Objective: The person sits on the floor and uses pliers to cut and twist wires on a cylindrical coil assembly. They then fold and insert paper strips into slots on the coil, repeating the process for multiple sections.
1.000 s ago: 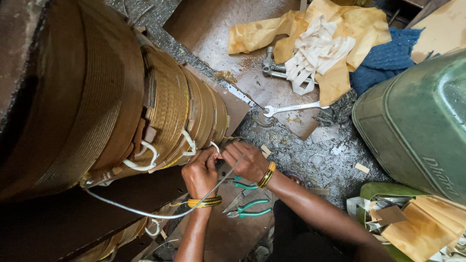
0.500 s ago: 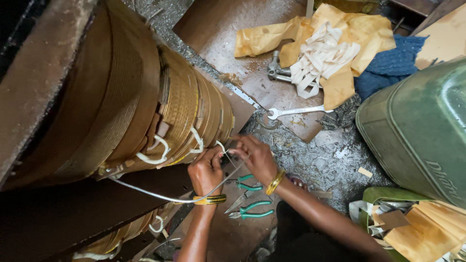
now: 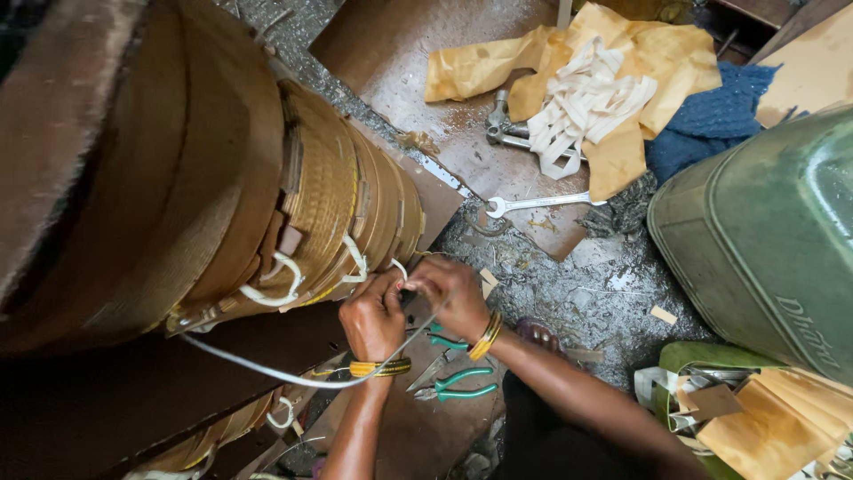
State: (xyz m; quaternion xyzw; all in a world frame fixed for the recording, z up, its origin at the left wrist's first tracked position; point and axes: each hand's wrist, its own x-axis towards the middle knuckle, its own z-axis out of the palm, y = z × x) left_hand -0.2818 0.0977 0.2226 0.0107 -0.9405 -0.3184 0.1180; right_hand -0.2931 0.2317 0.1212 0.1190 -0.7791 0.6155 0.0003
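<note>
A large coil (image 3: 267,204) wound with brown paper tape lies on its side at the left, with white tape loops sticking out of its windings. My left hand (image 3: 371,313) and my right hand (image 3: 455,292) meet at the coil's lower right edge, both pinching a white tape strip (image 3: 267,369). The strip sags from my fingers back to the coil's underside on the left. Each wrist wears yellow bangles.
Green-handled pliers (image 3: 458,389) lie on the floor under my wrists. A spanner (image 3: 533,204), a metal tool and a bundle of white tape strips (image 3: 582,107) on yellow paper lie on brown board beyond. A green tank (image 3: 764,240) stands at the right, a blue cloth (image 3: 706,124) behind it.
The view has shifted slightly. My hands stay at the coil's edge on the white strip, now pressed closer together.
</note>
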